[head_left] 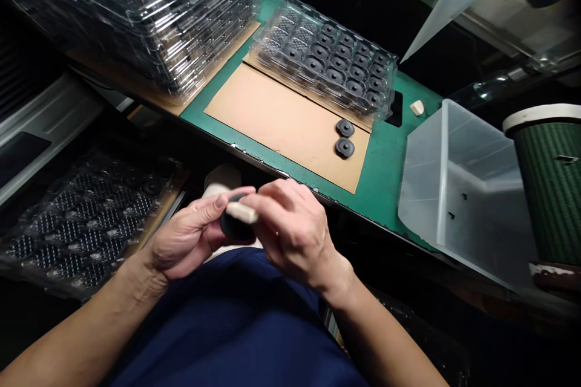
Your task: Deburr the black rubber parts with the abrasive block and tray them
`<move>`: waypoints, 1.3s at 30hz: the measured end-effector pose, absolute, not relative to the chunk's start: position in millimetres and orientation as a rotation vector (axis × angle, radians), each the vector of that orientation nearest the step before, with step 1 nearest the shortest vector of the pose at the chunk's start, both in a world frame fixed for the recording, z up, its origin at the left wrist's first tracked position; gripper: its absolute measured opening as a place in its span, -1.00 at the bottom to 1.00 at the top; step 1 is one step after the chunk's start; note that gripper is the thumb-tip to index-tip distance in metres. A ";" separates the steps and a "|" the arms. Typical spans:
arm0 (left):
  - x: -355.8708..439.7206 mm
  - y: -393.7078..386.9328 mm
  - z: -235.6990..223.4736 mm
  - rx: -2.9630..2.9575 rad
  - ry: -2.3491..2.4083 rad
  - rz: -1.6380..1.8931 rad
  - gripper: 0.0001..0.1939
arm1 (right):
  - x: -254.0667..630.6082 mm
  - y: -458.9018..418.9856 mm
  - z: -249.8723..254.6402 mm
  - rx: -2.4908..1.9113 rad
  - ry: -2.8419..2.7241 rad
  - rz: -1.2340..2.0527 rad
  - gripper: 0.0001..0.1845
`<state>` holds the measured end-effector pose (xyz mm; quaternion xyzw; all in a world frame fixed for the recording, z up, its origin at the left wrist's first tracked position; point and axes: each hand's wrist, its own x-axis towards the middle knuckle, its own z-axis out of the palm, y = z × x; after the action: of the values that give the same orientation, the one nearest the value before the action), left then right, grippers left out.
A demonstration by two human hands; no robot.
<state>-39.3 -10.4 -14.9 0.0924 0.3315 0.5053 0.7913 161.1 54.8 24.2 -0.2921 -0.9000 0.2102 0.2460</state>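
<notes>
My left hand grips a round black part by its edge, thumb on top, in front of my body. Against that part, my right hand pinches a small cream-coloured block, which hides some of the black surface. On a cardboard sheet lie two similar black parts, one behind the other, each with a small knob in its middle. Beyond the sheet, a clear plastic tray holds several more of these black parts in its right-hand pockets.
Tall stacked clear trays stand at the back left of the green bench. At the right are a translucent bin and a green cylinder. Another cream block lies near the bin. A lower tray sits at the left.
</notes>
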 end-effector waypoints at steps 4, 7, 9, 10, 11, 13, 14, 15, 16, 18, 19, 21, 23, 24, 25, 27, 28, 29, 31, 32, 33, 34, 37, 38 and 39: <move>-34.6 -7.9 -16.3 0.360 0.821 1.362 -0.53 | 152.9 49.8 13.9 -1.199 -2.050 1.174 -0.66; -29.3 -9.1 -19.0 0.566 0.840 1.435 -0.43 | 149.0 45.0 19.9 -1.183 -1.784 1.622 -0.62; -26.0 -9.8 -17.9 0.665 0.844 1.481 -0.41 | 147.8 43.0 29.1 -1.137 -1.710 1.633 -0.64; -24.9 -9.8 -16.2 0.696 0.849 1.509 -0.40 | 147.6 42.4 33.8 -1.118 -1.727 1.596 -0.65; -24.2 -9.5 -14.0 0.715 0.853 1.538 -0.40 | 147.8 42.2 38.0 -1.107 -1.770 1.547 -0.67; -24.3 -8.5 -8.9 0.726 0.854 1.595 -0.42 | 148.7 42.6 43.0 -1.111 -1.899 1.427 -0.69; -24.9 -7.9 -6.8 0.719 0.854 1.616 -0.43 | 149.4 43.4 43.3 -1.126 -1.966 1.360 -0.68; -25.7 -7.5 -5.2 0.705 0.857 1.628 -0.44 | 150.0 44.5 42.1 -1.147 -2.023 1.292 -0.68; -26.6 -7.4 -4.4 0.685 0.865 1.639 -0.45 | 150.6 45.9 39.7 -1.173 -2.066 1.222 -0.67; -28.4 -8.0 -4.3 0.638 0.886 1.635 -0.46 | 151.3 49.2 32.2 -1.213 -2.126 1.084 -0.67; -29.3 -8.6 -4.8 0.621 0.887 1.617 -0.47 | 151.6 50.8 28.0 -1.218 -2.143 1.017 -0.68; -31.4 -9.9 -5.6 0.593 0.892 1.541 -0.49 | 152.0 53.0 20.7 -1.191 -2.176 0.880 -0.70; -34.0 -10.5 -5.2 0.576 0.914 1.436 -0.53 | 152.6 53.6 16.0 -1.144 -2.219 0.747 -0.70; -35.4 -10.5 -4.6 0.570 0.930 1.392 -0.54 | 153.1 53.4 14.7 -1.125 -2.246 0.687 -0.70; -36.7 -10.3 -3.8 0.563 0.947 1.356 -0.54 | 153.8 52.9 14.0 -1.111 -2.277 0.640 -0.70; -39.0 -9.6 -2.2 0.561 0.958 1.316 -0.54 | 155.0 51.4 13.8 -1.097 -2.336 0.580 -0.72; -39.8 -9.3 -1.7 0.555 0.958 1.302 -0.55 | 155.6 50.8 14.1 -1.091 -2.355 0.561 -0.73; -40.4 -9.1 -1.5 0.544 0.957 1.285 -0.56 | 156.1 50.3 14.6 -1.086 -2.368 0.547 -0.73; -41.3 -9.3 -2.2 0.507 0.948 1.251 -0.59 | 156.7 49.8 15.9 -1.065 -2.380 0.529 -0.73; -41.8 -9.7 -3.1 0.486 0.940 1.232 -0.61 | 157.0 49.8 16.7 -1.046 -2.387 0.534 -0.73; -42.2 -10.2 -4.3 0.467 0.931 1.212 -0.62 | 157.3 49.9 17.4 -1.023 -2.397 0.550 -0.73; -42.8 -10.7 -5.7 0.452 0.921 1.193 -0.63 | 157.7 50.1 18.0 -0.998 -2.408 0.570 -0.74; -44.8 -11.9 -10.3 0.417 0.879 1.150 -0.61 | 159.0 50.9 19.8 -0.921 -2.452 0.610 -0.76; -45.6 -12.1 -11.5 0.403 0.861 1.139 -0.60 | 159.3 51.3 20.4 -0.899 -2.466 0.606 -0.77; -46.3 -12.2 -12.6 0.387 0.842 1.130 -0.60 | 159.4 51.7 21.2 -0.879 -2.479 0.603 -0.77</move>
<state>-46.3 -12.2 -12.6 0.1768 0.3843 0.5160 0.7448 159.4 51.7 21.2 -0.3177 -0.8962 0.2181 0.2199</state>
